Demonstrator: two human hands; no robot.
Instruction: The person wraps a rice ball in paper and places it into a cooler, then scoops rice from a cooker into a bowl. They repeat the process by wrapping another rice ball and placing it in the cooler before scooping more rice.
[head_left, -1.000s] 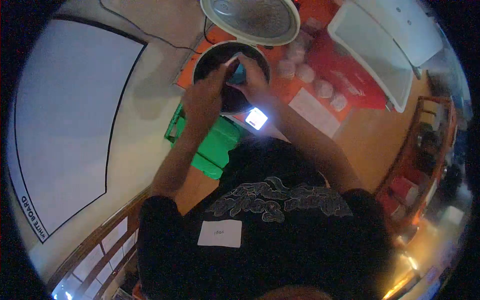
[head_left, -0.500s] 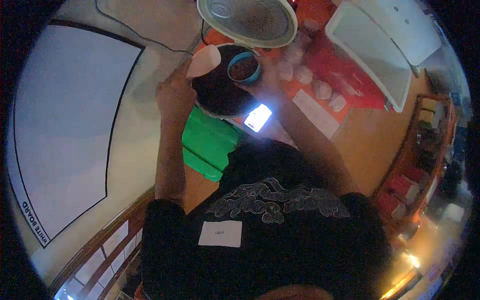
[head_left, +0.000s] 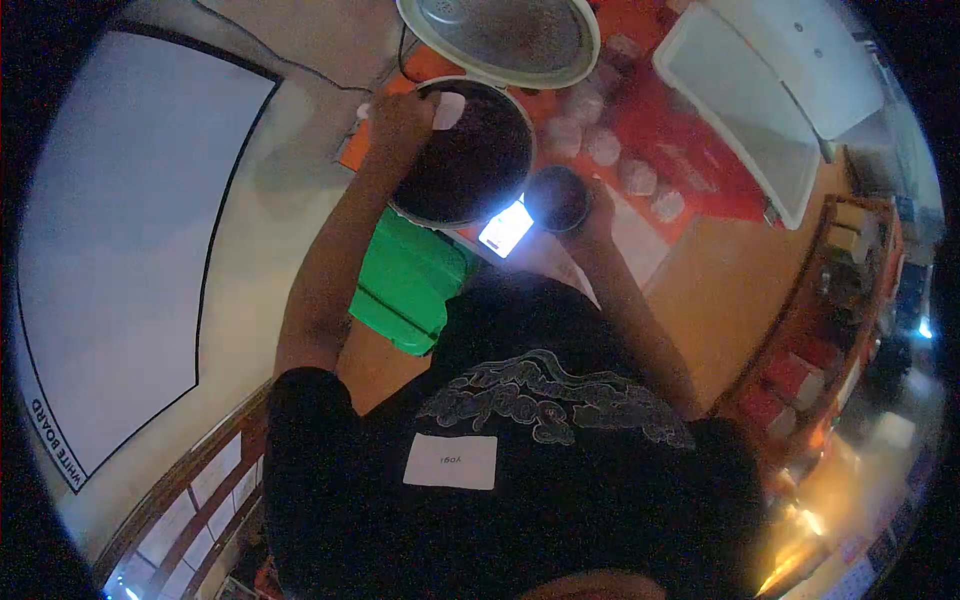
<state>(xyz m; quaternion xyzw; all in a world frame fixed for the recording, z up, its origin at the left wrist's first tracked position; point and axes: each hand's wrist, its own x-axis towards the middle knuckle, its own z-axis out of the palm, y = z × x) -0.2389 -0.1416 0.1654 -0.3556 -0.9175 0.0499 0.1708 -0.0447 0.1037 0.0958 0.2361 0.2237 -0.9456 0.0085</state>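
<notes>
A round rice cooker (head_left: 480,165) with a dark interior stands in front of me, its lid (head_left: 505,40) raised at the back. Over its left rim, my left hand (head_left: 398,122) is closed around a white rice paddle (head_left: 450,110), whose blade is above the pot's opening. To the right of the cooker, outside its rim, my right hand (head_left: 598,212) grips a small round bowl (head_left: 557,198). The bowl looks dark inside; what it contains is too dim to make out. A glaring lit panel (head_left: 507,230) at the cooker's front lies close to the bowl.
Several whitish rounded lumps (head_left: 603,147) sit on a red surface (head_left: 690,150) to the right. Beyond them is a white bin (head_left: 740,120). A green object (head_left: 405,280) is below the cooker. A cord (head_left: 270,50) runs along the wall side, near a whiteboard (head_left: 130,240).
My right hand has brought the bowl from over the cooker out to the right and nearer my body. My left hand has moved slightly up and right with the rice paddle.
</notes>
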